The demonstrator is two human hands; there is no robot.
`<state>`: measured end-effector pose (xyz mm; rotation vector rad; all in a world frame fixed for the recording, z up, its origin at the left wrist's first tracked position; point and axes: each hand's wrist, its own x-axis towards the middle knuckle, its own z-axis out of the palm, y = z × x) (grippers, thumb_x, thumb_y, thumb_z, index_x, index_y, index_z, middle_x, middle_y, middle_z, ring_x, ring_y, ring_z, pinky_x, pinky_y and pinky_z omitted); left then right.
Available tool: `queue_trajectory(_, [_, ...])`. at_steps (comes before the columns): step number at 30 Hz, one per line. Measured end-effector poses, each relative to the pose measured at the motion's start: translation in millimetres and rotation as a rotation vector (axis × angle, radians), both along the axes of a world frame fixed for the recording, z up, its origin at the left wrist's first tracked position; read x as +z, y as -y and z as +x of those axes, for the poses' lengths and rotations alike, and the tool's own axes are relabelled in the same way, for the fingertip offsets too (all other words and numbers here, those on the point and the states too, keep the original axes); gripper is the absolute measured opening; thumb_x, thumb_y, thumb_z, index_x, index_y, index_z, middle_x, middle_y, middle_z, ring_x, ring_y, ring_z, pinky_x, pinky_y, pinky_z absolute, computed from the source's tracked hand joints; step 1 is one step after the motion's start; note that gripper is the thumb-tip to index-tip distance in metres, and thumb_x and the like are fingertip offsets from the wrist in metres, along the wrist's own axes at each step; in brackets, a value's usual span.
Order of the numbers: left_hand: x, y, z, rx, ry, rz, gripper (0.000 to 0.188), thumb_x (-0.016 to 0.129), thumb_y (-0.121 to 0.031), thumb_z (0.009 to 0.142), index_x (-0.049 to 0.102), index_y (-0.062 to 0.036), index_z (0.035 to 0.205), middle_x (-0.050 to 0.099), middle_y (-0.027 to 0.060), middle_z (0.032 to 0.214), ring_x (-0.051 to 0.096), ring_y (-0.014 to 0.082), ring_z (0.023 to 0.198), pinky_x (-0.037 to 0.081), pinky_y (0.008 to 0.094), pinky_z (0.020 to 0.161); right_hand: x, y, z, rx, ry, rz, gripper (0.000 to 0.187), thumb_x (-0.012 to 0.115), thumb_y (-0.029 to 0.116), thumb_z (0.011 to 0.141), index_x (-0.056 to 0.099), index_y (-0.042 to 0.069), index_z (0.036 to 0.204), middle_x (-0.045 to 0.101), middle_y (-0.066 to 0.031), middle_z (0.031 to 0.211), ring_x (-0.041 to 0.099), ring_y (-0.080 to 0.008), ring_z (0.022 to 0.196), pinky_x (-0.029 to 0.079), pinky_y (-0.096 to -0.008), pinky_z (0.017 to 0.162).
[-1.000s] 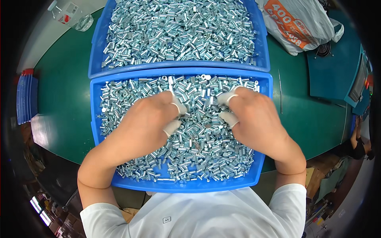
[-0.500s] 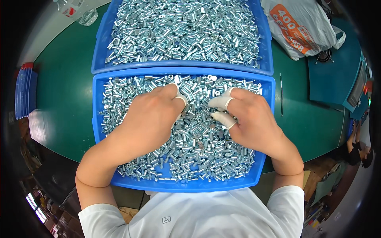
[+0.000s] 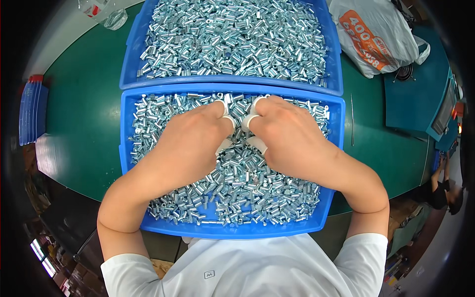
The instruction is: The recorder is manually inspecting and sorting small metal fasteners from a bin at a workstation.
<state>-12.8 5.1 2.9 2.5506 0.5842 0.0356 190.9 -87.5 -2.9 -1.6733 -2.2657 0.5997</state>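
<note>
Working among short, silvery metal sleeves (image 3: pixel 242 168), the left hand (image 3: pixel 195 136) and the right hand (image 3: pixel 284 131) met just above the middle of a shallow blue plastic tray (image 3: pixel 232 232). Taking that tray as the dial, the left came in from eight o'clock and the right from four. Both had their fingers curled inward and tips lowered to the pieces; whether either pinched a sleeve could not be told, since the knuckles hid the contact.

The work looked far from finished: sleeves covered most of the tray, thinning only near six o'clock, where smooth blue floor showed through. No separate finished group could be made out, so how many pieces had been dealt with was unclear. Beyond twelve o'clock, a second blue plastic tray (image 3: pixel 232 80) held a denser layer of similar parts.

The sleeves were hard and shiny with a bluish sheen, straight-sided, some showing round holes at their ends. Matte, pale, snug finger covers (image 3: pixel 257 144) wrapped several digits. Around two o'clock, a crinkled white plastic bag (image 3: pixel 378 22) lay on the smooth green tabletop (image 3: pixel 79 119).
</note>
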Motion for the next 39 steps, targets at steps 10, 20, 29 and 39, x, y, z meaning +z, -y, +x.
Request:
queue_trajectory(10, [12.8,-14.1,-13.4,0.021,0.012,0.023,0.013,0.069,0.005,0.076,0.07,0.0018,0.088,0.063,0.018,0.082,0.064,0.0416,0.077,0.051,0.0497,0.068,-2.5,0.8,0.4,0.114,-0.045,0.158,0.019,0.07,-0.003,0.067,0.068,0.002,0.086,0.06,-0.0113,0.085,0.064,-0.0332,0.091,0.054,-0.0455,0.076])
queue_trajectory(20, [7.5,-9.3,-13.5,-0.023,-0.015,0.146,0.006,0.067,0.004,0.077,0.067,-0.0011,0.08,0.059,0.0157,0.08,0.067,0.0351,0.081,0.053,0.0475,0.07,11.6,-5.5,-3.9,0.141,0.096,0.054,0.012,0.065,-0.002,0.072,0.064,0.001,0.083,0.06,-0.0121,0.081,0.066,-0.0336,0.086,0.054,-0.0455,0.075])
queue_trajectory(29, [11.6,-7.0,-14.9,-0.088,0.04,0.048,0.014,0.064,0.009,0.07,0.067,0.0002,0.081,0.06,0.016,0.086,0.066,0.0356,0.083,0.053,0.0475,0.071,8.7,-1.8,3.2,0.057,0.037,0.035,0.031,0.065,-0.008,0.072,0.072,0.002,0.101,0.063,-0.0142,0.097,0.064,-0.0356,0.098,0.055,-0.0454,0.084])
queue_trajectory(39, [5.1,-6.3,-11.2,-0.081,0.021,0.018,0.025,0.064,0.014,0.066,0.061,0.0005,0.087,0.059,0.0173,0.087,0.065,0.0392,0.083,0.053,0.0499,0.072,-12.4,-7.3,-8.7,0.112,0.05,0.194,0.019,0.068,-0.005,0.065,0.066,0.004,0.082,0.06,-0.0119,0.086,0.062,-0.034,0.09,0.051,-0.0459,0.08])
